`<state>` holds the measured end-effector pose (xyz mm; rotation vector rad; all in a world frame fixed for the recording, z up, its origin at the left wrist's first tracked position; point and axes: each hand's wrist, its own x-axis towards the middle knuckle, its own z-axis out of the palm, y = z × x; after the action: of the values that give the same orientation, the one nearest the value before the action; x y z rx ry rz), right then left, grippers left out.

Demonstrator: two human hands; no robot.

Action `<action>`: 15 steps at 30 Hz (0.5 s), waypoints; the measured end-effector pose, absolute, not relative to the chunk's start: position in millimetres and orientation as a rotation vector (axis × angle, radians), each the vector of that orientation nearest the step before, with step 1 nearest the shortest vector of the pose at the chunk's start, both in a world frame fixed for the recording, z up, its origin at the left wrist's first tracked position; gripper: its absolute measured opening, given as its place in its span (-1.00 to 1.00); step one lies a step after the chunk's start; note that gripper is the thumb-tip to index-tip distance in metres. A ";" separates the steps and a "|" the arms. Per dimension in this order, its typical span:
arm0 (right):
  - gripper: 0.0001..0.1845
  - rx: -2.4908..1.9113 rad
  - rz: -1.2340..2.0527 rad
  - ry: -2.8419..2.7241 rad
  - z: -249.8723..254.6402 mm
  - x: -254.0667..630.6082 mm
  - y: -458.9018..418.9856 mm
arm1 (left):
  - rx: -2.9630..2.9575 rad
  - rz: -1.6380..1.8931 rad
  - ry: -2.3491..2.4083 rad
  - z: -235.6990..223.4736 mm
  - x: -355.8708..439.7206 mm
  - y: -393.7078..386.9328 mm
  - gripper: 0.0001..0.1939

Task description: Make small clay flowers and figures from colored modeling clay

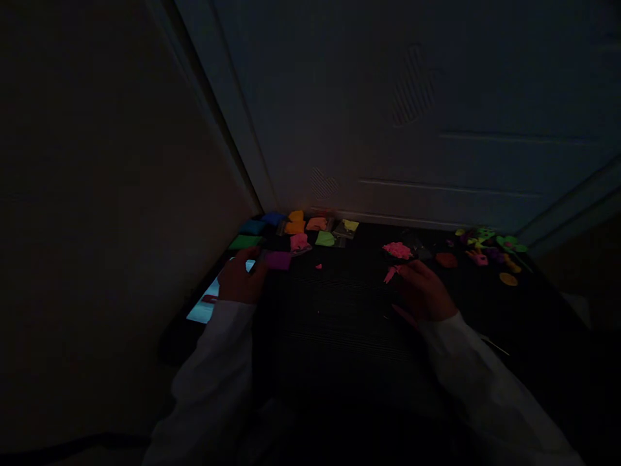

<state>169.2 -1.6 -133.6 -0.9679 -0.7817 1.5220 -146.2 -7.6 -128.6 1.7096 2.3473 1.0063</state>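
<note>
My left hand hovers over or touches the upper end of a lit screen, a phone or tablet, with its fingers apart and nothing visible held. My right hand is closed, its fingertips pinching a small piece of pink clay of uneven shape. Just beyond it lies a bumpy mound of pink clay. Below that hand is a long pinkish thing, too dark to name. A tiny pink bit rests on the black table between my hands.
Colored clay packets stand along the back left, among them green, purple, orange and lime. Several small clay figures sit at the back right, near a yellow disc. A thin stick lies right. A pale wall panel rises behind.
</note>
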 end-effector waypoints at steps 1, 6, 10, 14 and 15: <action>-0.84 -0.969 1.527 -0.793 -132.8 168.6 -2.6 | 1.724 1.062 2.249 -125.1 -133.9 -6.7 -0.61; -0.81 -0.928 1.505 -0.832 -132.5 166.5 -2.8 | 1.752 1.060 1.554 -118.1 -59.2 6.0 -0.66; -0.77 -0.855 1.493 -0.834 -134.6 166.6 0.2 | 1.671 0.939 1.188 -121.7 -10.3 19.3 -0.67; -0.71 -0.854 1.434 -0.819 -136.4 167.4 2.7 | 1.473 0.917 0.977 -124.4 15.2 27.7 -0.64; -0.69 -0.870 1.413 -0.824 -136.8 167.5 3.0 | 1.438 0.920 0.948 -125.7 18.5 28.6 -0.65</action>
<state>167.5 3.0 -136.8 -0.8703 -0.8237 1.4135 18.5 28.6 -125.7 1.4381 0.9481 0.9205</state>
